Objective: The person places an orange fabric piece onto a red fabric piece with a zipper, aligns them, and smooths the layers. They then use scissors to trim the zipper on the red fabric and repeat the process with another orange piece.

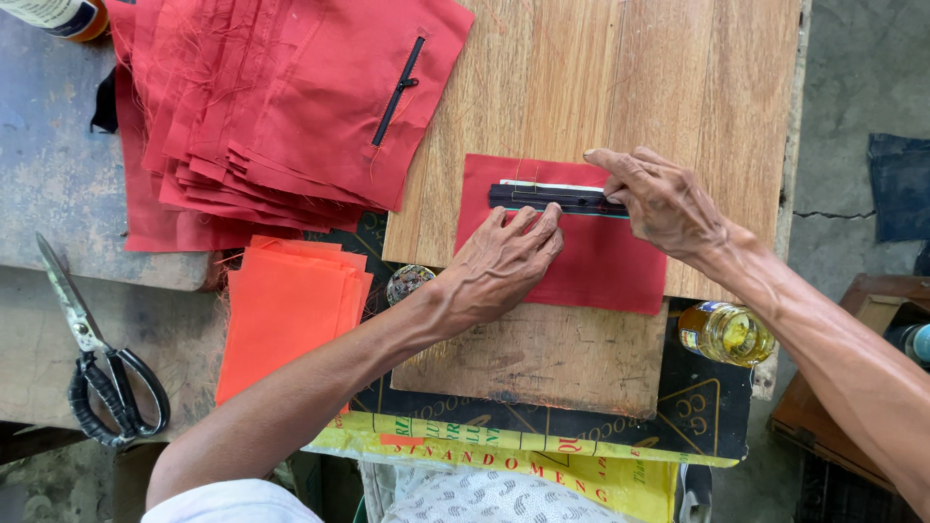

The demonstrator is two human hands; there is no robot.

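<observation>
The black zipper strip (pixel 557 199) lies flat with its long axis running left to right, on the far edge of a red fabric piece (pixel 581 261) on the wooden board (pixel 620 87). The left hand (pixel 504 266) presses 4 flat fingertips against the strip's near edge; the right hand (pixel 664 199) pinches its right end.

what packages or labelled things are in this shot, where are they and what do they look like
Printed sack: flat under the wooden board, near edge; yellow band, black panel, lettering.
Small jar: lying by the board's right near corner, under the right hand; clear, yellow contents, labelled.
Labelled container: top left corner, mostly cut off; white label, orange base.
No screens or signs.
</observation>
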